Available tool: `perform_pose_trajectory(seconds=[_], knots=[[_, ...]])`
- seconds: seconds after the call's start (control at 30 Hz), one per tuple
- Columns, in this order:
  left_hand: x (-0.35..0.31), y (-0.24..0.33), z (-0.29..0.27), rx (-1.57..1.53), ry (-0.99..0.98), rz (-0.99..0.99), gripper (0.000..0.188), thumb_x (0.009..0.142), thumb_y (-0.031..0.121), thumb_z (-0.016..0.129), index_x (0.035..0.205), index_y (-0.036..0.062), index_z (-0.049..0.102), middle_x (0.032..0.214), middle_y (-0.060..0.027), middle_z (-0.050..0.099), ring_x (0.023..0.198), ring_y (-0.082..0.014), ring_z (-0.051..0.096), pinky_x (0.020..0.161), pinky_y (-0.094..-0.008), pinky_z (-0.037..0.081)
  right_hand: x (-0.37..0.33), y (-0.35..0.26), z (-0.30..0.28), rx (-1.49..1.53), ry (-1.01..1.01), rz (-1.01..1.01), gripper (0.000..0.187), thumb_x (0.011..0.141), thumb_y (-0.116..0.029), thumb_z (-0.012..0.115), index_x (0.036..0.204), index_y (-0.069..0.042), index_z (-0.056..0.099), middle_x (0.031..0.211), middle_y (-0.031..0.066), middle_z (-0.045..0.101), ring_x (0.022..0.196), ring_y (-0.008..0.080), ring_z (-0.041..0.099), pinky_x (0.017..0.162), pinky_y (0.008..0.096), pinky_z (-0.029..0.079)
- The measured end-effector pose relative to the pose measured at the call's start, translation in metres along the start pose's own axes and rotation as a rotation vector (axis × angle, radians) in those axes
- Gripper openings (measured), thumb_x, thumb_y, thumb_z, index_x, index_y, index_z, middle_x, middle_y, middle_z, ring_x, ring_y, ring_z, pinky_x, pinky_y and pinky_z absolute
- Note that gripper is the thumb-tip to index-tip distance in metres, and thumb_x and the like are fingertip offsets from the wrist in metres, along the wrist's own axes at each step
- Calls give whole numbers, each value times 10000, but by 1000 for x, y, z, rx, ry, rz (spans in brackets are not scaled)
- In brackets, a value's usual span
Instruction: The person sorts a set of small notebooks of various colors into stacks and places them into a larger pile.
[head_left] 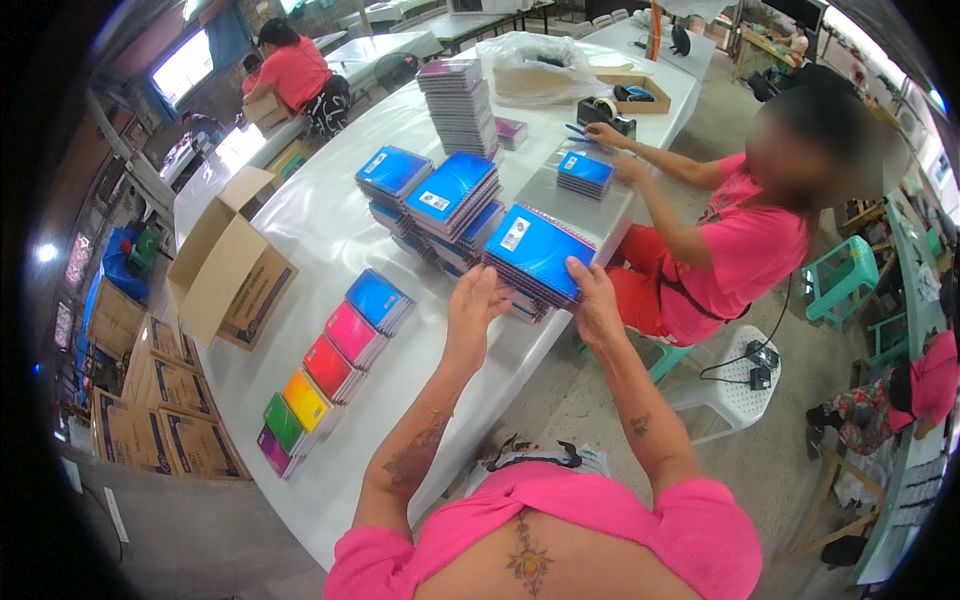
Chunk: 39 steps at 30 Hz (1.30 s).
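A stack of blue spiral notebooks is between my hands at the near right side of the white table. My right hand grips its near right corner, thumb on the top cover. At the near left corner my left hand has its fingers bent against the stack's edge; its fingertips are partly hidden. Just beyond stand two taller piles, a left blue notebook pile and a middle blue notebook pile. To the left, a row of smaller notebooks runs from blue through pink, red, yellow and green to purple.
A co-worker sits at right, hands by a small blue notebook stack and a tape dispenser. A tall notebook pile and a plastic bag stand farther back. An open carton is left; a white stool stands right.
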<state>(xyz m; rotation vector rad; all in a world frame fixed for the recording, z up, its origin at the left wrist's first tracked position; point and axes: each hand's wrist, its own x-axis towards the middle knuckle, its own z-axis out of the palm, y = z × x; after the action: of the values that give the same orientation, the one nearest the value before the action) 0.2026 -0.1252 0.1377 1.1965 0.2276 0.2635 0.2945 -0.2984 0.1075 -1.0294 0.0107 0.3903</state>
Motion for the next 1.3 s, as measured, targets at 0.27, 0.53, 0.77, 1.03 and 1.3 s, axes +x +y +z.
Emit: perform_pose_trajectory(seconds=[0.27,0.53,0.77,1.03,1.3], knots=[[47,-19,8,114,289,22,508,922,341,700,1180,-39,481,988,-124,610,836,-189,635,716,-316,537,23,1,26,-134,132,-66,871,792,-445,823,1291,12,275,1137,226,540,1011,266,607,799,400,531],[42,-24,-6,116,263,-40,443,932,279,690,1145,-42,471,1035,-141,592,863,-212,649,752,-303,542,23,14,21,-139,230,-37,943,765,-573,794,1385,-47,317,1103,131,561,877,194,581,671,346,485],[-28,-62,-102,581,453,217,351,909,216,693,1158,7,557,1102,-123,603,977,-228,632,797,-360,533,-15,97,-23,-61,279,-157,293,976,-280,606,1168,-71,532,923,4,547,732,82,490,601,247,390],[-70,-70,-176,1367,606,389,402,855,153,678,1213,3,576,1202,-208,560,1148,-371,522,990,-475,415,-46,167,61,-781,-529,-205,249,896,-105,644,1138,-55,617,1091,106,629,987,237,618,813,336,513],[-59,-39,-235,1764,733,266,593,868,212,677,1391,22,472,1452,-260,409,1367,-416,374,1110,-533,317,78,236,188,-1043,-290,-569,428,861,-262,691,1213,-40,590,1275,201,550,1191,381,516,998,468,431]])
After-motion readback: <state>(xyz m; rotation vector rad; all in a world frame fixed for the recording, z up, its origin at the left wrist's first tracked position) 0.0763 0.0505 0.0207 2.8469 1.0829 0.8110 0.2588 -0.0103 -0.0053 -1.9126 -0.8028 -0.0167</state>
